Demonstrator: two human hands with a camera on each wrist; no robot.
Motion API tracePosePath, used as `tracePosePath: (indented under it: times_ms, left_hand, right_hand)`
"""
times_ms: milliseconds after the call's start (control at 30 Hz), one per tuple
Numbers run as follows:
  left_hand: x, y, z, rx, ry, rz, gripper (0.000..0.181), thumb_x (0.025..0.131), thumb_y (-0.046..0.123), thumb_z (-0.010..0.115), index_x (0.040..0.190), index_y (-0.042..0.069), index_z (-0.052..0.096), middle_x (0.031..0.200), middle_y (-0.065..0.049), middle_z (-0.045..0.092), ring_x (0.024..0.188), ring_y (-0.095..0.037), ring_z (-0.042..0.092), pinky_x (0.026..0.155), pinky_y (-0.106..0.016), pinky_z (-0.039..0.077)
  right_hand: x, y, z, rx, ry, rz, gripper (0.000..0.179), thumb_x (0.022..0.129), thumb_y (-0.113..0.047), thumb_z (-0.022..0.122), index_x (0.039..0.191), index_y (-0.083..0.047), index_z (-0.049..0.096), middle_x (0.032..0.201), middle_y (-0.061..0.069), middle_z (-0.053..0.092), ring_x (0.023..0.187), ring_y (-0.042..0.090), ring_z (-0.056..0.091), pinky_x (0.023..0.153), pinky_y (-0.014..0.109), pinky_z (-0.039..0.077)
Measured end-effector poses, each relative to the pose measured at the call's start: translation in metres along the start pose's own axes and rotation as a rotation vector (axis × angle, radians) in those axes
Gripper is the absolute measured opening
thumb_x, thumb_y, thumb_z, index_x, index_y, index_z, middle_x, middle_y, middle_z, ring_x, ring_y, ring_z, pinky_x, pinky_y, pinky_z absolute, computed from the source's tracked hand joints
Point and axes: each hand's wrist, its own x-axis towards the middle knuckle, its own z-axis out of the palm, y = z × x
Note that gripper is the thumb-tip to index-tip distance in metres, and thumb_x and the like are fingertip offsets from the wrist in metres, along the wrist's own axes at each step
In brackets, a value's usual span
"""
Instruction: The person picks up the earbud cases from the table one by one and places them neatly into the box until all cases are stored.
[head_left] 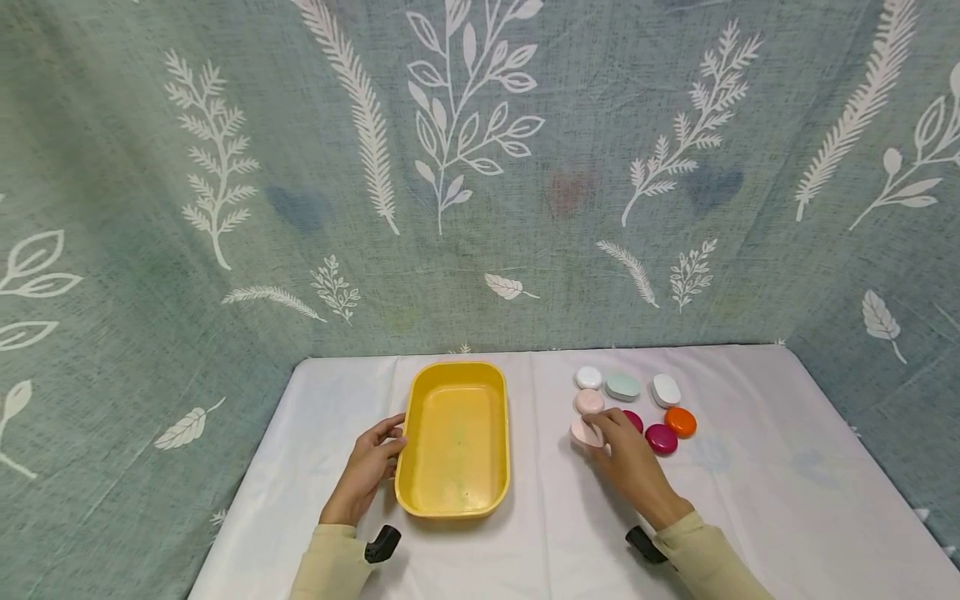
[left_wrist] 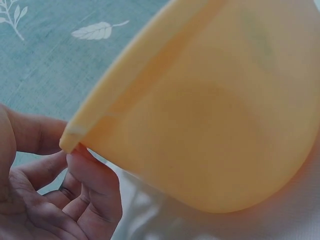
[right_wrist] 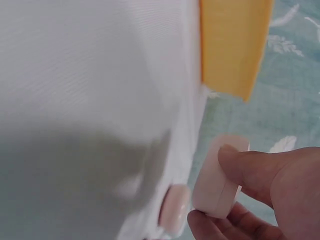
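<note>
My left hand (head_left: 372, 460) pinches the left rim of a yellow plastic tray (head_left: 400, 492), thumb and fingers on either side of the edge in the left wrist view. Between the thumb and fingers of my right hand (head_left: 628, 458) is a pale pink soap bar (right_wrist: 219, 175), gripped by its sides and lifted above the white cloth. Just beyond it lies a round pink soap (head_left: 589, 402). Two dark magenta soaps sit beside the right hand, one (head_left: 662, 439) in full view and the other (head_left: 633, 420) partly hidden behind the fingers.
Behind these lie a round white soap (head_left: 588, 377), a pale green oval soap (head_left: 622, 386) and a white soap bar (head_left: 665, 390). An orange soap (head_left: 681, 422) is at the right of the group. A green leaf-patterned curtain (head_left: 480, 275) rises at the table's back edge.
</note>
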Motion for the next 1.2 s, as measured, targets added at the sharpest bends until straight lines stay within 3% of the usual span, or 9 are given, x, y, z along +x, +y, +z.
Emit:
tracePosePath:
  times_ms: [300,633,1200]
  left_hand:
    - [0.0,0.0,-0.002,-0.008,-0.002,-0.005,0.045,0.107,0.002,0.053,0.152,0.003,0.053,0.113,-0.009,0.051,0.073,-0.016,0.057,0.06,-0.026,0.05]
    - [-0.001,0.0,-0.001,-0.012,-0.002,0.003,0.045,0.107,0.002,0.054,0.152,0.003,0.053,0.112,-0.008,0.052,0.069,-0.015,0.055,0.058,-0.025,0.048]
    - [-0.003,0.002,0.0,-0.02,-0.003,-0.002,0.046,0.107,0.003,0.054,0.153,0.004,0.052,0.112,-0.008,0.052,0.067,-0.014,0.053,0.058,-0.025,0.046]
  right_hand:
    - [0.014,-0.014,0.001,0.057,-0.019,0.013,0.049,0.077,0.007,0.09,0.122,0.0,0.074,0.113,0.012,0.067,0.085,0.019,0.06,0.076,0.032,0.058]
    - [0.029,-0.032,0.005,0.125,-0.033,0.012,0.049,0.077,0.008,0.089,0.123,0.0,0.074,0.115,0.012,0.067,0.099,0.025,0.065,0.085,0.042,0.061]
    - [0.061,-0.075,0.014,0.26,-0.07,-0.005,0.048,0.081,0.006,0.088,0.126,-0.002,0.073,0.117,0.013,0.066,0.106,0.026,0.066,0.088,0.04,0.06]
